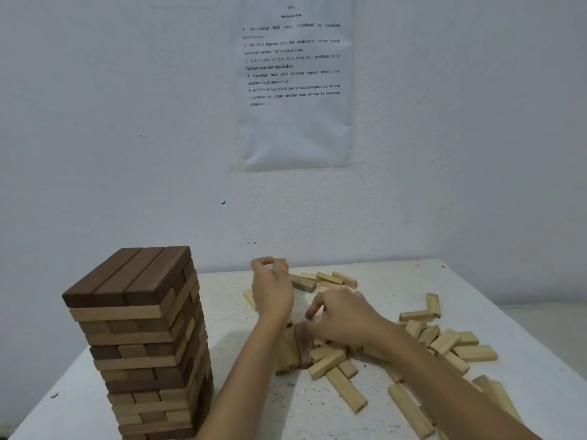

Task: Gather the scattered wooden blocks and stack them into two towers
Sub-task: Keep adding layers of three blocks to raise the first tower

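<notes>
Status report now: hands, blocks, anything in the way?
Left hand pinches one block, raised. Right hand in loose blocks, grip unclear. One tower stands; no obstacle seen.

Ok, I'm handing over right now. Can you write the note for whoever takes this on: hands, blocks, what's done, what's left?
Left hand: raised above the table, pinching one small block.
Right hand: down on the loose pile, fingers curled. It is blurred, so I cannot tell if it holds a block.
Done: one tall tower stands at the left.
Left: no second tower clearly standing yet. Light blocks lie scattered at centre, right and back.
</notes>
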